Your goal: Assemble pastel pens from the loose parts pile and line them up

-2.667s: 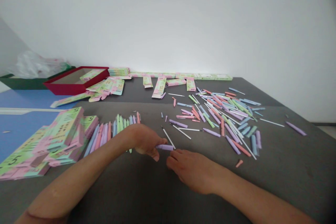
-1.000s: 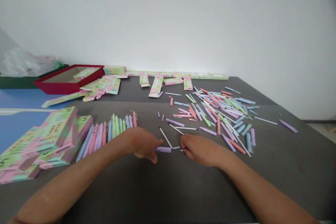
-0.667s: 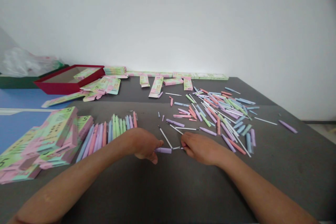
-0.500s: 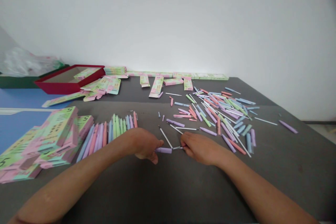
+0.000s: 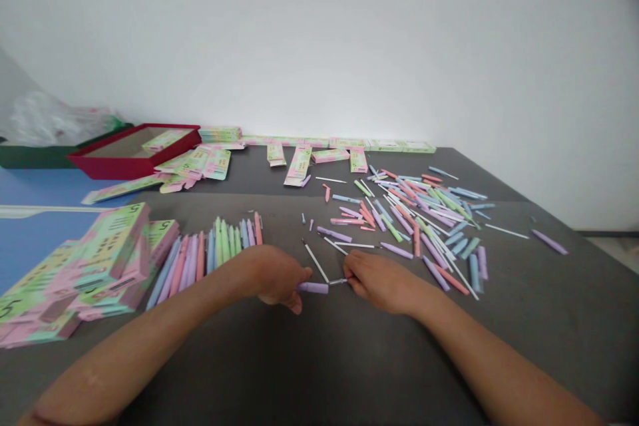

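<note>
My left hand is closed round a purple pen barrel, whose end points right. Opposite it, my right hand pinches a thin silvery pen part that points left toward the barrel. A small gap shows between the two pieces. Just beyond them, a white pen refill with a dark tip lies slanted on the table. Another refill and a purple barrel rest behind my right hand. The fingertips of my right hand are partly hidden.
Loose barrels, refills and pen parts spread across the right. Assembled-looking pens stand in a row left, beside stacked printed boxes. Behind are a red tray, flattened cartons, and a line of boxes along the wall.
</note>
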`<state>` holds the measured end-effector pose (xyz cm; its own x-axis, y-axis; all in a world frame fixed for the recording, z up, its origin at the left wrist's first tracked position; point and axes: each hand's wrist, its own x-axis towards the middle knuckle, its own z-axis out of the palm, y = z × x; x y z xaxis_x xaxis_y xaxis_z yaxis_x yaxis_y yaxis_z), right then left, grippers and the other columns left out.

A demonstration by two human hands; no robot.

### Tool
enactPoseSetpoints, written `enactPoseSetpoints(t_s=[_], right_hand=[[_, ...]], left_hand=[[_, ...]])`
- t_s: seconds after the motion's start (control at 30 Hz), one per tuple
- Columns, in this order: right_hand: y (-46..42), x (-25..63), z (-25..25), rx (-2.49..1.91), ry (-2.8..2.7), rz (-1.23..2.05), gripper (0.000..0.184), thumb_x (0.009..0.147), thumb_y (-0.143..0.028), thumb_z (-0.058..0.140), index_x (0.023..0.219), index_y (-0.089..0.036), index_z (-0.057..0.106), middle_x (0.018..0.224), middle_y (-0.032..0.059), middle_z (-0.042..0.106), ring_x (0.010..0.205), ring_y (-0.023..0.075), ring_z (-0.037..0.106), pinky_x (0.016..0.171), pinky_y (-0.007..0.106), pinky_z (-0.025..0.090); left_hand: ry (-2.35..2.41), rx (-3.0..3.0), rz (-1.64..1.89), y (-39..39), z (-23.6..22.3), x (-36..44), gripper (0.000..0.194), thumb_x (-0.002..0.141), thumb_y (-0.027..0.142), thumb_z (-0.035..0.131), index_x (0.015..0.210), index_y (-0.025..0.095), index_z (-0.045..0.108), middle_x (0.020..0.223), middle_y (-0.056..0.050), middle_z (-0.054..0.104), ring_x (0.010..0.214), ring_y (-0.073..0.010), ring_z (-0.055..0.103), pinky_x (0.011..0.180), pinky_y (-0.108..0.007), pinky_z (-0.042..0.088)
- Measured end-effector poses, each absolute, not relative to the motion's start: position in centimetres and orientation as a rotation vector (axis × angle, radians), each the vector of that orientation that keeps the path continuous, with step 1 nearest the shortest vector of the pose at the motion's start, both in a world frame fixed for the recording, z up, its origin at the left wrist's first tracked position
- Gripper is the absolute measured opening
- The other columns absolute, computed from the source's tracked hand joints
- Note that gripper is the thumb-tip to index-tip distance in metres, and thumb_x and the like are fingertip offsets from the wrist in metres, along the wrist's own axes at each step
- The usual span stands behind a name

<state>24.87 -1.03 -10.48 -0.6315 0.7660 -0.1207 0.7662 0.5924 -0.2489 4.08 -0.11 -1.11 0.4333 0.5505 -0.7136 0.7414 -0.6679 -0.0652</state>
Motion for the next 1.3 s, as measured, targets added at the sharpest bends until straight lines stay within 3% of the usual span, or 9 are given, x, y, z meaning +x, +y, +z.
enactPoseSetpoints(t_s=[0.67, 0.87, 1.03, 1.3], right_hand=[[-0.4, 26.1, -9.3, 1.523, 2.621, -0.486, 0.009, 0.086, -0.026, 0.053, 0.089, -0.019, 0.058, 0.091, 0.0070, 0.065, 0.081, 0.0190, 0.057, 0.063, 0.026, 0.032], [0.3, 27.6, -8.8, 1.546, 2.646, -0.636, 0.010, 0.085, -0.025, 0.054, 0.092, -0.019, 0.057, 0.090, 0.0050, 0.064, 0.078, 0.0169, 0.056, 0.064, 0.025, 0.033], [1.2, 29.3, -7.9, 1.831, 2.658, -0.490, 0.013, 0.090, -0.021, 0.043, 0.094, -0.019, 0.055, 0.089, 0.0055, 0.064, 0.077, 0.0167, 0.054, 0.065, 0.025, 0.032], [1.3, 28.9, -7.6, 2.025, 2.647, -0.374, 0.011, 0.090, -0.026, 0.045, 0.092, -0.021, 0.054, 0.086, 0.0042, 0.065, 0.073, 0.0171, 0.054, 0.060, 0.025, 0.030]], left_hand=[[1.130, 2.436, -1.000, -0.2, -1.5, 4.0, 0.060, 0.078, 0.041, 0.064, 0.133, 0.020, 0.053, 0.100, -0.018, 0.073, 0.087, -0.0345, 0.068, 0.066, -0.037, 0.049], [1.115, 2.421, -1.066, -0.3, -1.2, 4.2, 0.062, 0.082, 0.041, 0.062, 0.139, 0.020, 0.047, 0.108, -0.019, 0.070, 0.094, -0.0363, 0.066, 0.067, -0.038, 0.050], [1.127, 2.431, -1.084, -0.5, -1.0, 4.3, 0.061, 0.083, 0.042, 0.061, 0.138, 0.020, 0.047, 0.106, -0.018, 0.071, 0.094, -0.0351, 0.067, 0.068, -0.037, 0.050], [1.136, 2.393, -1.093, -0.4, -1.4, 4.4, 0.064, 0.083, 0.041, 0.061, 0.141, 0.018, 0.043, 0.112, -0.019, 0.069, 0.099, -0.0359, 0.065, 0.071, -0.038, 0.051]])
